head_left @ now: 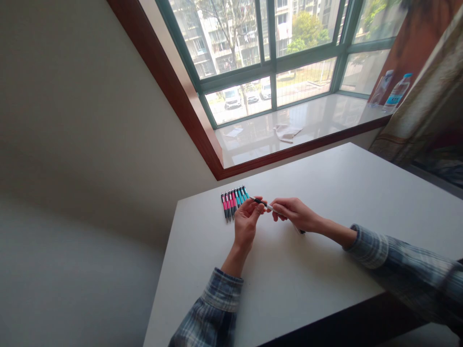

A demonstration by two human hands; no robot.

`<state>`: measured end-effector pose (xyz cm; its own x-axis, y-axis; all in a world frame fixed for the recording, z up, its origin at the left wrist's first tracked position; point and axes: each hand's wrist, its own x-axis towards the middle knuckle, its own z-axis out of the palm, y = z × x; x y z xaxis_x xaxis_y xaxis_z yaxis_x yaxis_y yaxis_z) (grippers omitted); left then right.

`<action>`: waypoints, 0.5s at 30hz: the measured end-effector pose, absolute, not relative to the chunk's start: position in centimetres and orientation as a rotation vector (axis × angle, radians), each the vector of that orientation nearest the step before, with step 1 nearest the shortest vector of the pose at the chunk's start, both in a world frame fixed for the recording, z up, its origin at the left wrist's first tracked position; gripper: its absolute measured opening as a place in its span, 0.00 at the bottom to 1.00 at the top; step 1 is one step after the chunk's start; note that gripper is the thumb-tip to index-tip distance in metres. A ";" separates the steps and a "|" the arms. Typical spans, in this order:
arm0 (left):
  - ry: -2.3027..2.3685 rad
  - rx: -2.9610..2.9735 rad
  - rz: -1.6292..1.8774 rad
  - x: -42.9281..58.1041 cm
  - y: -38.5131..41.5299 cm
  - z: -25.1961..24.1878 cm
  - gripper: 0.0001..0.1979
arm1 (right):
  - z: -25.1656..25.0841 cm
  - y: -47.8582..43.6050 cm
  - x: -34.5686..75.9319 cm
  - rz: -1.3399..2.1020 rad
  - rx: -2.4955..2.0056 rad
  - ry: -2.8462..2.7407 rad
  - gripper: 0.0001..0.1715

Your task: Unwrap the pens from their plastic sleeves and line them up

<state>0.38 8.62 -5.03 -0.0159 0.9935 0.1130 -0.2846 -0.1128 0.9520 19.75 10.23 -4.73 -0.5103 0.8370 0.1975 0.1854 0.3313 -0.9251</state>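
Note:
Between my two hands, above the white table (202, 260), is a pen (268, 206) with a black grip and a white barrel. My left hand (247, 219) pinches its dark tip end, and my right hand (294, 213) has its fingers closed on the white end. Just beyond my left hand lies a row of several pens (231, 205), pink and black ones on the left, turquoise ones on the right. Partly hidden under my right hand, a small dark-ended object (301, 231) rests on the table; its kind is unclear.
Behind the table is a window sill (253, 144) with a crumpled cloth or paper (287, 132) on it. Two plastic bottles, one with a blue cap (398, 91), stand at its right end. A curtain (415, 96) hangs at right, and a wall (90, 168) rises at left.

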 end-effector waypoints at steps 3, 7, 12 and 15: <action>0.938 1.094 1.385 0.3 8.6 -5.0 0.15 | -4.6 10.1 19.7 1.244 -0.895 -1.882 0.25; 0.930 1.044 1.378 0.3 8.7 -5.0 0.16 | -4.8 10.2 19.6 1.291 -0.891 -1.869 0.24; 0.908 0.881 1.424 0.2 8.8 -5.0 0.17 | -5.0 10.5 19.6 1.194 -0.962 -1.819 0.21; 0.901 0.791 1.467 0.0 8.9 -5.0 0.18 | -4.9 10.6 19.8 1.015 -1.040 -1.831 0.16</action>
